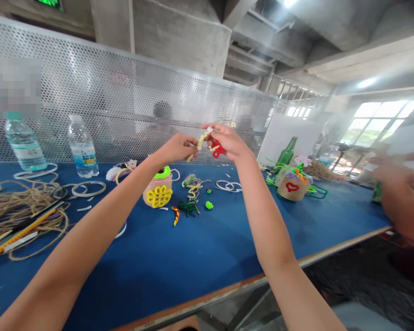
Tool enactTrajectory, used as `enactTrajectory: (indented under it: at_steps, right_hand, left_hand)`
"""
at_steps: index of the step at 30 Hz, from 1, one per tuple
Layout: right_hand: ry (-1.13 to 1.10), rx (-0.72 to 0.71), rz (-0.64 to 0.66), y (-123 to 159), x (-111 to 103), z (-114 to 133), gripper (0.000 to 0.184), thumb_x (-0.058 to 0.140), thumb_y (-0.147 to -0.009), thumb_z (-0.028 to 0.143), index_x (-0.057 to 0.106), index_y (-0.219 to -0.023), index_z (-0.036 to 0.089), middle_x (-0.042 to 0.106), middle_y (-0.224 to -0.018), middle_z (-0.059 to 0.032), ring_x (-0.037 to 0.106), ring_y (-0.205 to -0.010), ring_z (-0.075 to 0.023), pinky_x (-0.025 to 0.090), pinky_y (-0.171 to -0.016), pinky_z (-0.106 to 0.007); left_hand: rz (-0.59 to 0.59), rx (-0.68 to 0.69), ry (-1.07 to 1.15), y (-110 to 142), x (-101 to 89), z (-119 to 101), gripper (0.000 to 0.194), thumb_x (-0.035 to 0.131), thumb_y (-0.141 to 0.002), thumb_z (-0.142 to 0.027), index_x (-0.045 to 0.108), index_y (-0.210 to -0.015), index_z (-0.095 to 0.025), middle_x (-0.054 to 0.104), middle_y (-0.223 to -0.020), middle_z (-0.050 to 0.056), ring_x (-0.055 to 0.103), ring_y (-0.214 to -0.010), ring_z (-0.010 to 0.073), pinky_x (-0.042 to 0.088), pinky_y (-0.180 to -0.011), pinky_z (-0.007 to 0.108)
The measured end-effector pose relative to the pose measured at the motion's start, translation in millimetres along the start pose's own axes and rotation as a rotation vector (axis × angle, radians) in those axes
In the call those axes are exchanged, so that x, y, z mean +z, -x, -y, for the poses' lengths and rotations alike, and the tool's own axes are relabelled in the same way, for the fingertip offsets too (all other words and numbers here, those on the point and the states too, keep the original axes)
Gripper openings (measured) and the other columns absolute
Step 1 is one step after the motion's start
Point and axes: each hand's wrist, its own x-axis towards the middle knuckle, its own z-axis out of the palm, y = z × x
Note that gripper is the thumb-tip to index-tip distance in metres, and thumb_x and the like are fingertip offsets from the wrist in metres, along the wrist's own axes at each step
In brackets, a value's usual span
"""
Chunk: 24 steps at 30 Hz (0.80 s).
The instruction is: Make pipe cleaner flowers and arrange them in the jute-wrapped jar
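Observation:
Above the blue table (207,257), both hands are raised and grip a pale yellow pipe cleaner (202,138) that bends between them. My left hand (180,148) pinches its lower end with fingers closed. The upper end is in the closed fingers of my right hand (227,140). A red looped pipe cleaner piece (218,149) hangs by the right fingers; whether it is joined to the yellow one I cannot tell. Below the left wrist stands a twine-coloured pot (147,196) with a yellow pipe cleaner flower (159,196) and a green rim.
Left: two water bottles (83,151), a jute twine heap (7,202), a yellow cutter (27,230). Centre: small pipe cleaner pieces (189,208), white rings (228,185). Right: a pot with a red heart (292,187), a green bottle (288,151), another person's arm (400,197). Behind: a perforated metal screen (124,105).

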Motion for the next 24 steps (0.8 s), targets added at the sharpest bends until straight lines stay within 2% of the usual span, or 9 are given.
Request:
enactTrajectory:
  at_steps: [5, 8, 10, 12, 15, 17, 19, 21, 24]
  right_hand:
    - [-0.006, -0.043, -0.267, -6.0, -0.6, -0.7, 0.014, 0.045, -0.091, 0.013, 0.059, -0.091, 0.018, 0.053, -0.066, 0.0019, 0.048, -0.053, -0.0065, 0.042, -0.053, -0.02]
    - [-0.011, -0.074, -0.343, -6.0, -4.3, -0.2, 0.015, 0.045, -0.091, 0.013, 0.059, -0.086, 0.017, 0.053, -0.063, 0.0024, 0.047, -0.051, -0.0056, 0.043, -0.052, -0.019]
    - [-0.019, -0.089, -0.34, -5.2, -6.0, -0.4, 0.015, 0.045, -0.092, 0.015, 0.059, -0.085, 0.016, 0.052, -0.062, 0.0027, 0.047, -0.049, -0.0051, 0.042, -0.05, -0.019]
    - [-0.007, -0.102, -0.296, -4.2, -5.9, -1.2, 0.017, 0.046, -0.094, 0.023, 0.059, -0.085, 0.016, 0.052, -0.061, 0.0029, 0.047, -0.047, -0.005, 0.041, -0.048, -0.019]
    - [0.061, -0.13, -0.152, -2.3, -1.8, -2.1, 0.029, 0.047, -0.094, 0.041, 0.059, -0.083, 0.016, 0.053, -0.06, 0.0024, 0.048, -0.047, -0.0057, 0.041, -0.046, -0.019]
    - [0.103, -0.16, -0.075, -1.0, 2.2, -1.9, 0.036, 0.047, -0.091, 0.05, 0.059, -0.083, 0.017, 0.053, -0.06, 0.0024, 0.049, -0.047, -0.0059, 0.04, -0.045, -0.019]
    - [0.125, -0.198, -0.039, -0.1, 5.6, -1.1, 0.04, 0.047, -0.088, 0.055, 0.059, -0.084, 0.017, 0.053, -0.059, 0.0028, 0.049, -0.046, -0.0057, 0.039, -0.045, -0.019]
    - [0.137, -0.233, -0.027, 0.1, 8.1, -0.2, 0.042, 0.047, -0.088, 0.057, 0.06, -0.084, 0.018, 0.052, -0.059, 0.0032, 0.048, -0.046, -0.0055, 0.038, -0.045, -0.018]
    - [0.135, -0.289, -0.036, -0.9, 11.8, 0.4, 0.044, 0.045, -0.088, 0.058, 0.06, -0.083, 0.017, 0.051, -0.057, 0.0033, 0.046, -0.046, -0.0056, 0.038, -0.045, -0.018]
  left_hand:
    - [0.025, 0.063, -0.089, -4.5, -3.1, 5.7, 0.015, 0.063, -0.079, -0.024, 0.067, -0.086, -0.011, 0.062, -0.059, 0.002, 0.053, -0.05, 0.0075, 0.041, -0.051, 0.019]
    - [0.012, 0.069, -0.16, -6.6, -3.7, 7.6, 0.017, 0.06, -0.081, -0.025, 0.068, -0.084, -0.01, 0.064, -0.061, 0.003, 0.055, -0.051, 0.0091, 0.043, -0.053, 0.021]
    - [-0.018, 0.081, -0.267, -7.1, -2.9, 10.3, 0.018, 0.06, -0.081, -0.025, 0.068, -0.085, -0.011, 0.065, -0.064, 0.004, 0.058, -0.055, 0.0112, 0.045, -0.057, 0.023]
    - [-0.063, 0.124, -0.444, -6.8, -0.8, 14.8, 0.017, 0.058, -0.081, -0.021, 0.069, -0.09, -0.012, 0.068, -0.073, 0.006, 0.062, -0.067, 0.0148, 0.047, -0.068, 0.027]
    - [-0.203, 0.189, -0.772, -6.0, 4.6, 21.0, 0.024, 0.054, -0.083, -0.016, 0.068, -0.102, -0.014, 0.067, -0.097, 0.011, 0.06, -0.099, 0.0247, 0.044, -0.088, 0.039]
    - [-0.248, 0.197, -0.824, -6.0, 8.9, 20.8, 0.023, 0.051, -0.086, -0.019, 0.067, -0.102, -0.013, 0.065, -0.102, 0.013, 0.056, -0.105, 0.0278, 0.043, -0.09, 0.042]
    - [-0.17, 0.191, -0.639, -6.0, 13.1, 16.2, 0.024, 0.048, -0.09, -0.026, 0.068, -0.094, -0.012, 0.067, -0.091, 0.011, 0.061, -0.094, 0.024, 0.046, -0.084, 0.037]
    - [-0.048, 0.188, -0.321, -5.3, 17.2, 9.5, 0.03, 0.046, -0.092, -0.03, 0.068, -0.086, -0.011, 0.067, -0.078, 0.008, 0.063, -0.08, 0.0177, 0.048, -0.076, 0.03]
    - [0.044, 0.139, 0.057, -3.2, 23.6, 2.5, 0.025, 0.054, -0.088, -0.03, 0.068, -0.082, -0.011, 0.069, -0.078, 0.007, 0.064, -0.076, 0.0136, 0.048, -0.072, 0.025]
